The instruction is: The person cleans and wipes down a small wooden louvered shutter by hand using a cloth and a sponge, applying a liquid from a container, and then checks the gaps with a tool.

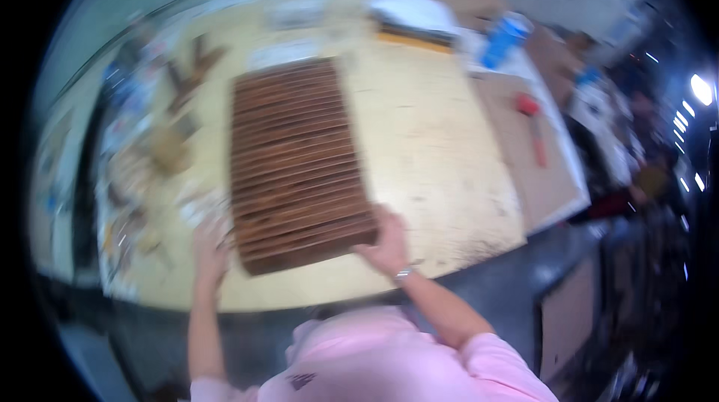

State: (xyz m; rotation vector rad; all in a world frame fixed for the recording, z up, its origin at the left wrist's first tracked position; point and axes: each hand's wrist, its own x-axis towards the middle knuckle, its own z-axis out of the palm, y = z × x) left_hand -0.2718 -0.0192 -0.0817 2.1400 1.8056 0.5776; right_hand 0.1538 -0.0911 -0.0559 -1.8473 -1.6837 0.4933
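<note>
A brown slatted wooden panel (pixel 299 155), its ridges running crosswise, lies on the pale tabletop (pixel 442 155) in front of me. At its near right corner is my right hand (pixel 387 243), thumb along the front edge and fingers on the right side, closed on the corner. Beside the near left corner is my left hand (pixel 212 252); motion smears its fingers, and whether it touches the panel cannot be made out.
Blurred small items and a tan roundish object (pixel 171 149) crowd the table's left side. A red-headed mallet (pixel 529 106) lies on cardboard (pixel 509 155) at right. Farther back are a blue container (pixel 506 41) and a white-topped stack (pixel 413 16).
</note>
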